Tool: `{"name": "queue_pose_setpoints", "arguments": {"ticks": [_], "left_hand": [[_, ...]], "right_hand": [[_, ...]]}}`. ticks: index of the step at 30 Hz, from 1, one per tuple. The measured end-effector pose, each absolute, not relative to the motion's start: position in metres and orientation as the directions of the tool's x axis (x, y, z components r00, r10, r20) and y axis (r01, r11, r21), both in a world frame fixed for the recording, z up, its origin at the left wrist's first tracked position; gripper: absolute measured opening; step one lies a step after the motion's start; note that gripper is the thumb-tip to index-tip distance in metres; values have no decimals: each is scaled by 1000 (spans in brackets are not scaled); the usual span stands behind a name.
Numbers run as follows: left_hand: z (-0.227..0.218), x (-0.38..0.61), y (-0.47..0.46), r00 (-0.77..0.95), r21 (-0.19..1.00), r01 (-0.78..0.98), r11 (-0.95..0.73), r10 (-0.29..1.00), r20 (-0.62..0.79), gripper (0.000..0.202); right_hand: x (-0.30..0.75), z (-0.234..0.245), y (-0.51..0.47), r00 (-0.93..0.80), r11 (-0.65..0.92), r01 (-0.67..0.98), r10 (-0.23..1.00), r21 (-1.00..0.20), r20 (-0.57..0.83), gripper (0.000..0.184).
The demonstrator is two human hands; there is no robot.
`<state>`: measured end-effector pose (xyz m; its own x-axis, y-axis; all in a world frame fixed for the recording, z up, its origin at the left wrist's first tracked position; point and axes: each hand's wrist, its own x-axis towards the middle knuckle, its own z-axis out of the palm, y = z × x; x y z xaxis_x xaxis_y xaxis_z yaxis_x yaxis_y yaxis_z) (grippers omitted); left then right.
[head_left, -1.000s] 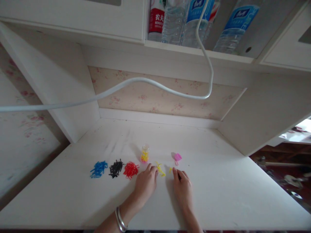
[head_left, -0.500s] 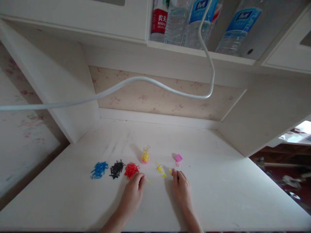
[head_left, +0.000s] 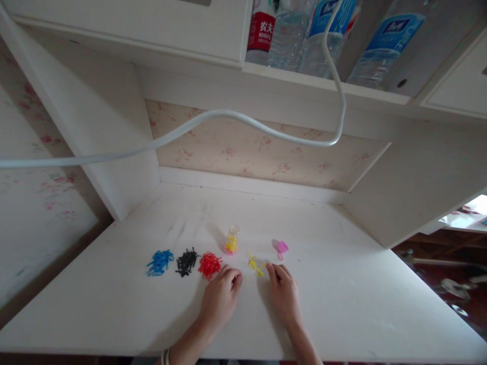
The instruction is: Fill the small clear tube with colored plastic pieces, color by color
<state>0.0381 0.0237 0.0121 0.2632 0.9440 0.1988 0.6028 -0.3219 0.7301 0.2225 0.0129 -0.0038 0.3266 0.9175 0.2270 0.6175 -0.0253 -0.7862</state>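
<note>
My left hand [head_left: 222, 294] is closed in a pinch just right of the red rubber bands [head_left: 209, 265], with a small bit of yellow at its fingertips. My right hand [head_left: 283, 294] is also pinched, its fingertips at the right edge of a few loose yellow rubber bands [head_left: 255, 264], and a thin yellow strand shows against them. Behind the hands a small clear bottle [head_left: 232, 241] with a pink base stands upright and uncapped, partly filled with yellow bands. A pink cap [head_left: 282, 247] lies beyond my right hand.
Black rubber bands [head_left: 186, 262] and blue rubber bands [head_left: 160, 262] lie in piles on the left of the white desk [head_left: 342, 304]. A white cable [head_left: 228, 114] crosses the view above the desk. Water bottles [head_left: 289, 38] stand on the shelf overhead.
My left hand has moved right, toward the yellow bands, and the yellow bit has moved with it. My right hand stays near its place. The view has shifted slightly.
</note>
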Motion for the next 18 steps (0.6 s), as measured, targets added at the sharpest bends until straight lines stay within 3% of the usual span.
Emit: {"name": "queue_pose_setpoints", "arguments": {"ticks": [18], "left_hand": [[7, 60, 46, 264, 808, 528, -259, 955, 134, 25]], "right_hand": [[194, -5, 22, 313, 68, 439, 923, -896, 223, 39]]}}
